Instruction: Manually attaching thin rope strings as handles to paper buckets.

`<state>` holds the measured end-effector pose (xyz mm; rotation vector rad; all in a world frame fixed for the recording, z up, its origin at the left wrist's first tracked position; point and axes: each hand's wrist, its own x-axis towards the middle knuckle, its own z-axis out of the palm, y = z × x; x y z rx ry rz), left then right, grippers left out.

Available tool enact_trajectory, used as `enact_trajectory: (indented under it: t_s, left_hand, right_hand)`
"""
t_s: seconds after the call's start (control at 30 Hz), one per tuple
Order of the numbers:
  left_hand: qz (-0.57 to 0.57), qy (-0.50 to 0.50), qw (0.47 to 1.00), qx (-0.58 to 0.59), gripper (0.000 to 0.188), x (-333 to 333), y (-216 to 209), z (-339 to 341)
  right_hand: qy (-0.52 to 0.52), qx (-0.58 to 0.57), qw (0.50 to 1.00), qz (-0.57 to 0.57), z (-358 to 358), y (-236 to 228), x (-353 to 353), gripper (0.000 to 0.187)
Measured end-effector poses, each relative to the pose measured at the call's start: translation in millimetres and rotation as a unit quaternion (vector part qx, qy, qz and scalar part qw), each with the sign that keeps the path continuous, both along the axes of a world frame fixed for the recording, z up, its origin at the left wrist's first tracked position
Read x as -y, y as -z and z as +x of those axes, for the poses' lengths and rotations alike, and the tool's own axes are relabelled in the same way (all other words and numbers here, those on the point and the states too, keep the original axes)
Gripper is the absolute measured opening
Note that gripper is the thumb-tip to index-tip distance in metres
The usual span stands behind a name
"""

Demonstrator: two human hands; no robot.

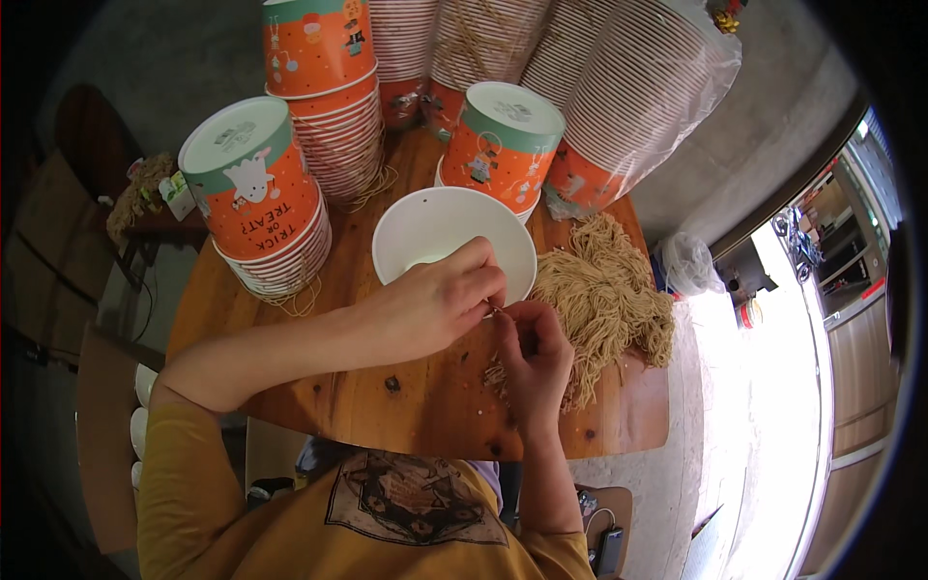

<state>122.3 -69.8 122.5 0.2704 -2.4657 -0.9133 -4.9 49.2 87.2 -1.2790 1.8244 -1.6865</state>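
A white-lined paper bucket [406, 237] stands in front of me with its open mouth up. One small hole shows near its far rim. My left hand [449, 295] reaches across the bucket's near rim, fingers curled and closed in a pinch. Just right of it, my right hand [536, 353] is also closed, thumb against the fingers. Between the two sets of fingertips shows a small bit of thin, pale cord [494, 311]; the fingers hide most of it. A loose heap of tan cords [604, 300] lies beside my right hand.
Upside-down stacks of orange and green paper buckets stand left [256, 193], far left [324, 48] and behind the open bucket [503, 145]. Plastic-wrapped bucket stacks [638, 97] line the back. The wooden table [333, 396] has a curved near edge. A cardboard box [101, 425] sits at lower left.
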Motion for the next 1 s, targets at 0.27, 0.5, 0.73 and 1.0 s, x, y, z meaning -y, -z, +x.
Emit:
enact_trajectory:
  t_s: [0.27,0.5,0.73,1.0]
  left_hand:
    - [-0.054,-0.053,0.996,-0.039,0.015,-4.2,4.2,-1.4]
    - [0.093,-0.069,0.993,-0.025,0.016,-6.7,5.2,-1.4]
    - [0.097,-0.043,0.994,-0.021,0.018,-4.7,3.0,-1.5]
    - [0.15,-0.013,0.988,-0.029,0.028,-5.6,0.8,-3.8]
  right_hand:
    - [0.048,-0.203,0.978,-0.023,3.6,-0.1,0.7,0.012]
    - [0.039,-0.236,0.969,-0.055,4.0,1.7,1.3,0.013]
    - [0.033,-0.204,0.977,-0.05,3.1,2.5,0.2,0.012]
    - [0.041,-0.076,0.996,-0.025,-6.0,8.0,3.4,0.008]
